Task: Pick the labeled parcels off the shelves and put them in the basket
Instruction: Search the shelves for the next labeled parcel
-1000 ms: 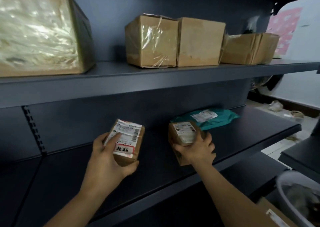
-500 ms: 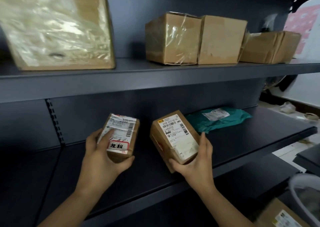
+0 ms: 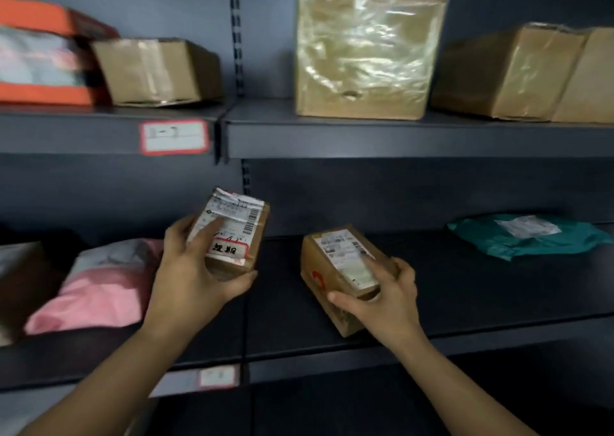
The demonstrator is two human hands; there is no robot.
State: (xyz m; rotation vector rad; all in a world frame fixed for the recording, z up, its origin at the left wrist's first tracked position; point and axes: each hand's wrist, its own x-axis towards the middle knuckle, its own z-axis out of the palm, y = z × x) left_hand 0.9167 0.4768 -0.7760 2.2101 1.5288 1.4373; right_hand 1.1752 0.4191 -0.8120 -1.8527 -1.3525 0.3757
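As the left hand point(image 3: 189, 269) gripped a small box point(image 3: 232, 233) and the right hand point(image 3: 382, 297) a second box point(image 3: 335, 269) at three o'clock, firm thumbs seemed wise (basket unseen).

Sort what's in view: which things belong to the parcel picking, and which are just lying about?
Job: left hand, holding red-stickered small box; right hand, holding labelled small box.
Lying about: pink bag, teal bag, large taped box, orange package.
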